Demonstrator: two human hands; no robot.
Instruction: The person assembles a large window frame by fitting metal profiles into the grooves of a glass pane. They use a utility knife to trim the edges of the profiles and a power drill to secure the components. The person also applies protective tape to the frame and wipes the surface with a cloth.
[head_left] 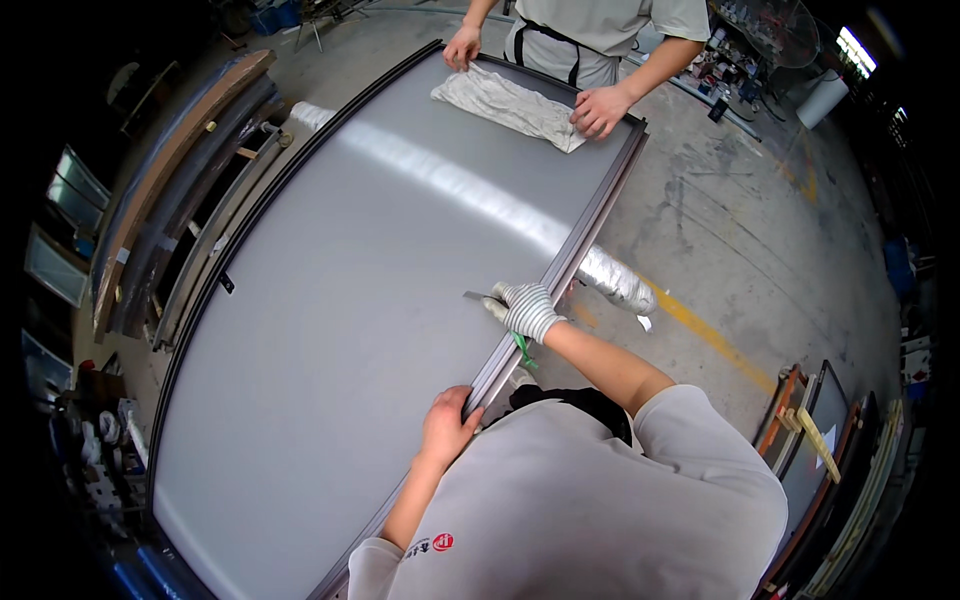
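A large grey panel in a dark frame lies across in front of me. My left hand, bare, is closed around the rail of its near edge. My right hand wears a striped white glove and hovers over the same edge farther up. It is closed on a small flat-bladed tool, whose handle is mostly hidden by the fingers. Beneath that hand hangs a green strip; what it belongs to is unclear. A crumpled white cloth lies at the panel's far end.
Across the panel a co-worker has both hands on the cloth. A silver foil-wrapped roll sticks out under the panel's right side. Long wrapped profiles are stacked at left. Framed panels lean at the lower right. A yellow line marks the concrete floor.
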